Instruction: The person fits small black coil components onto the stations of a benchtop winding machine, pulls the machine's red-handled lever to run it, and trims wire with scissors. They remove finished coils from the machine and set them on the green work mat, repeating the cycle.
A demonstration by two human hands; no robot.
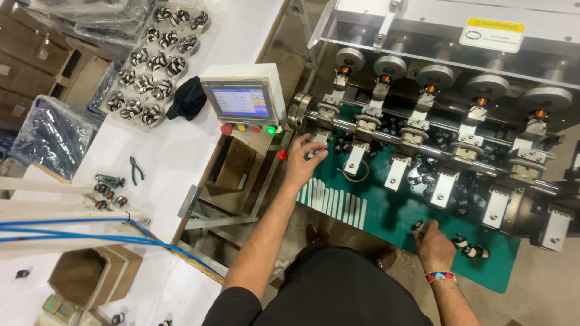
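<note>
A small black part (418, 226) is being pinched between the fingertips of the right hand (432, 243) on the green mat (386, 214), near the mat's front edge. Two more small black-and-white parts (470, 247) are lying on the mat just beside that hand, toward its right. A beaded band in red, blue and white (440, 276) is being worn on the right wrist.

The left hand (304, 162) is being held out, fingers curled around a small metal piece (315, 153) at the leftmost station of the winding machine (435, 127); whether it is truly being gripped cannot be told. A row of white strips (333, 202) is lying on the mat below this hand.

A rectangular white sign with a yellow top band (492, 34) is being shown on the machine's grey cover, upper right. A white control box with a lit screen (244, 101) is standing to the left, with red, yellow and green buttons beneath it.

Farther left, on the white table (169, 151), clear trays of black-and-white coils (154, 60), a dark cloth (188, 98), pliers (136, 169) and an open brown carton (90, 276) are being kept.
</note>
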